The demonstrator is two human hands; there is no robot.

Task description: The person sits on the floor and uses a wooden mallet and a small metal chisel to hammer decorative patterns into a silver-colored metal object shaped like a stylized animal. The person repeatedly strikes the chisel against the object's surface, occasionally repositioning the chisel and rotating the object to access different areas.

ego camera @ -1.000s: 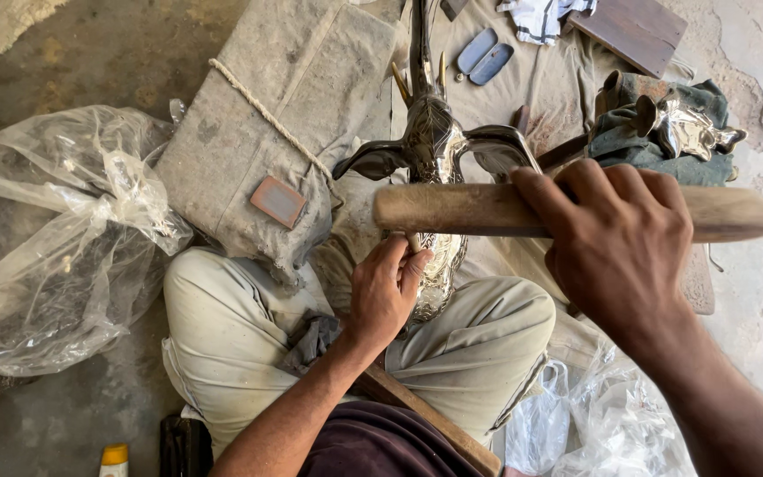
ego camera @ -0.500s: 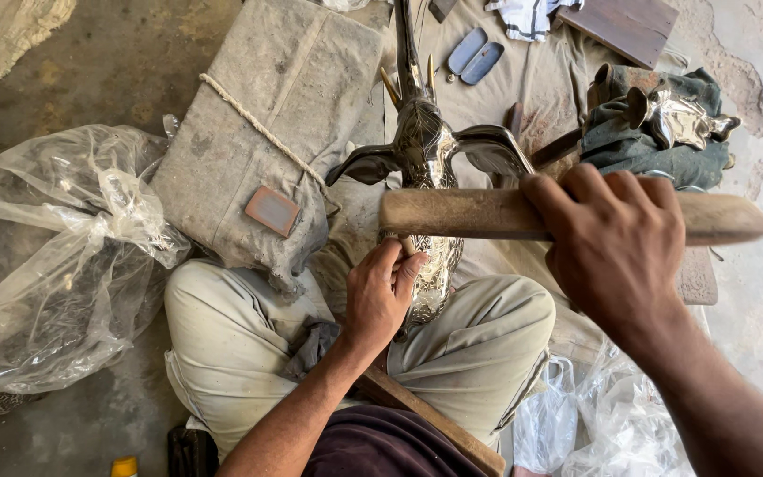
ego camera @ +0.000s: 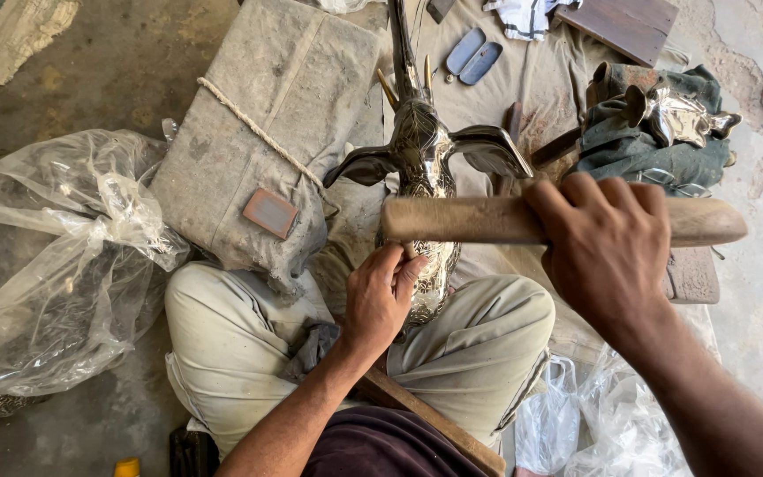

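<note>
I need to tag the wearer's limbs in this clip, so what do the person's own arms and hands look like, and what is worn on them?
Both arms are bare as far as the frame shows. The left hand and right hand wear no gloves, and no rings, watch or bracelet show. No sleeve reaches either forearm. A dark maroon garment edge appears at the bottom.

The bare concrete floor (ego camera: 64,97) carries a big crumpled clear plastic bag (ego camera: 55,265) on the left, a woven mat (ego camera: 11,31) at the top left corner, and a grey cloth bundle (ego camera: 267,141) tied with rope (ego camera: 258,132), with a small reddish block (ego camera: 268,213) lying on it. A dusty cloth sheet (ego camera: 532,88) spreads over the floor at the top, and on it lie two blue-grey oval pieces (ego camera: 472,55), a dark wooden board (ego camera: 629,22) and a heap of green rags (ego camera: 655,146). More clear plastic (ego camera: 593,415) lies at the lower right, and a yellow cap (ego camera: 127,466) shows at the bottom edge.
</note>
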